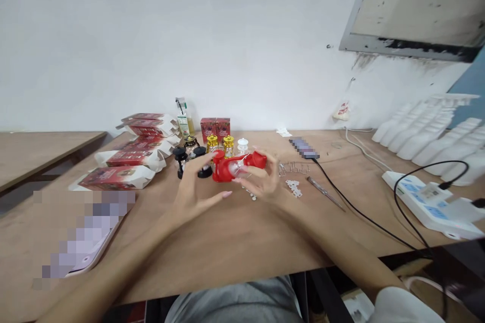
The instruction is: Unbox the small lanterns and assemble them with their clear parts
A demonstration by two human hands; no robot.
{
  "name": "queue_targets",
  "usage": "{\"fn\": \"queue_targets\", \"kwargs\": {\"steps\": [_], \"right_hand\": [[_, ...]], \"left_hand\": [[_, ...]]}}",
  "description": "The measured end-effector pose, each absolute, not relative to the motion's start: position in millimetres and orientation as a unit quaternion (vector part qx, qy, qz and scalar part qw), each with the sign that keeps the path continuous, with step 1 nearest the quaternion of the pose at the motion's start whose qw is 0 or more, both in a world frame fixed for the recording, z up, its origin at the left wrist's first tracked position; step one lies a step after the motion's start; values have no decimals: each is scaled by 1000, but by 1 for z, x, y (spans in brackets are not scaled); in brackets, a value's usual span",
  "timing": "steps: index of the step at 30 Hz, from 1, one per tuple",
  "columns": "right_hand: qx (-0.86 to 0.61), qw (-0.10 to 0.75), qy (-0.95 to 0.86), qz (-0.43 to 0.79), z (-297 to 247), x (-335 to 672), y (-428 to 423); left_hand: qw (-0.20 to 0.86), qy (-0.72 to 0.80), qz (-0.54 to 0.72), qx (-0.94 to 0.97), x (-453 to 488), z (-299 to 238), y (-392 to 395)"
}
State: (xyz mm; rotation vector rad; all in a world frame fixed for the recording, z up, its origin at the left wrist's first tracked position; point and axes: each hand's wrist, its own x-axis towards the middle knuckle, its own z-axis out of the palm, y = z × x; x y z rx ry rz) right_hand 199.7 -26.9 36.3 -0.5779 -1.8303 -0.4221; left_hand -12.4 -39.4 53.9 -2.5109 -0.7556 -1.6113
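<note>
Both my hands meet over the middle of the wooden table (235, 242), holding a small red lantern-shaped toy with a clear centre (232, 166). My left hand (197, 186) grips the red base end with thumb and fingers. My right hand (261, 179) pinches the clear middle and the red top end. The toy lies on its side just above the tabletop. Behind it stand gold-topped lanterns (220, 145), a white one (242, 145) and black ones (189, 157).
Flat red-and-white cartons (129, 161) are stacked at the left, two red boxes (215, 128) and a bottle (184, 118) by the wall. Small white parts (294, 187), tweezers (324, 193), a cable (359, 212), a power strip (428, 202) and white bottles (428, 131) lie right. A phone (87, 242) lies left.
</note>
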Motion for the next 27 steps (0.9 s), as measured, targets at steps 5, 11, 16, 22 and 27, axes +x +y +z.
{"fn": "queue_targets", "kwargs": {"steps": [5,11,16,22,27], "right_hand": [[-195,611,-757,-125,31,175,-39],[-296,655,-679,-150,6,176,-39],[-322,604,-703,-192,6,176,-48],[-378,643,-650,-147,16,185,-46],[-448,627,-632,84,25,198,-29]], "left_hand": [[-258,-265,-505,-780,-2,51,-49],[-226,-359,-521,-740,1,34,-52],[-212,-374,-545,-719,-1,30,-45],[-243,-386,-561,-691,-7,30,-41],[-292,-350,-497,-738,-9,39,-46]]}}
